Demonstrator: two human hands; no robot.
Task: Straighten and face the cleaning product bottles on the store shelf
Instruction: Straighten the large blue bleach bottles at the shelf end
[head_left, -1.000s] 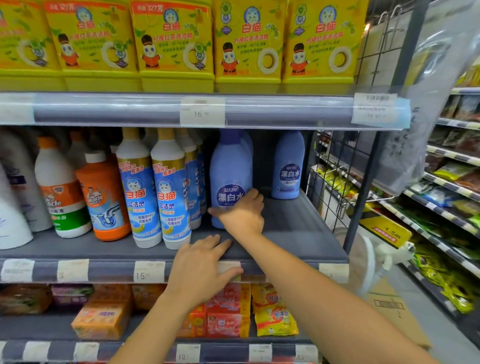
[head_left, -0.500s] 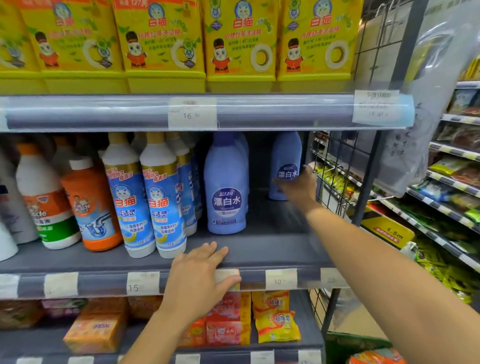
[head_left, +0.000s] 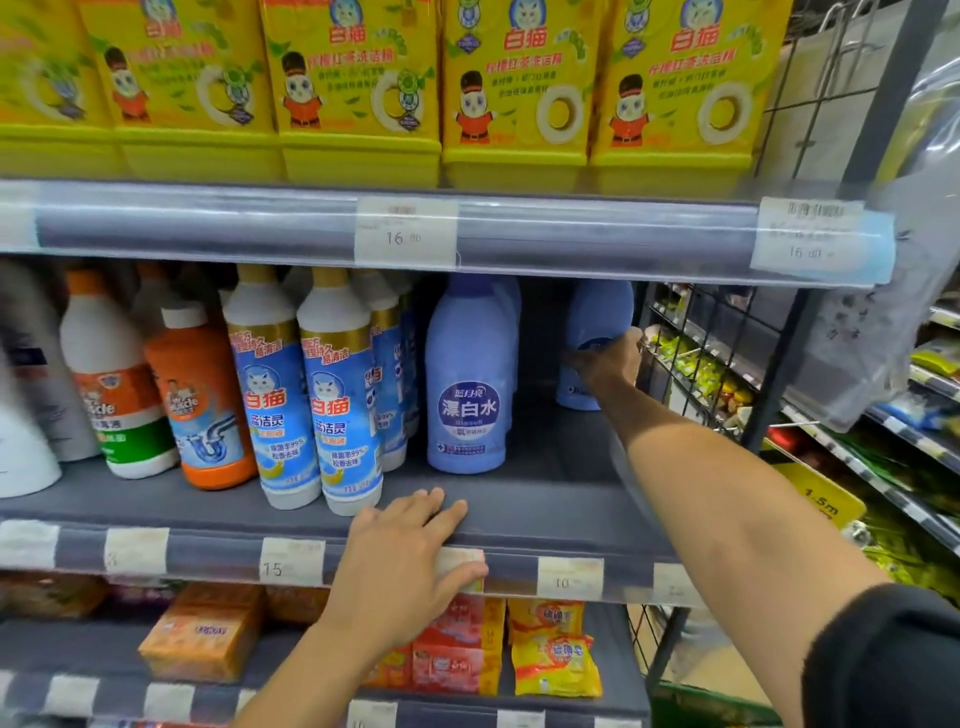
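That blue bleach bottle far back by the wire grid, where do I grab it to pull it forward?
Wrap the body of the back bleach bottle from the front: it stands upright, the upper shelf hides its cap, and the wire grid crowds its right.

I see orange wrapped blocks (head_left: 202, 631) lowest down, red and yellow printed packets (head_left: 553, 662) to their right, a black wire grid panel (head_left: 727, 358) and a yellow sign (head_left: 815, 499) farther right.
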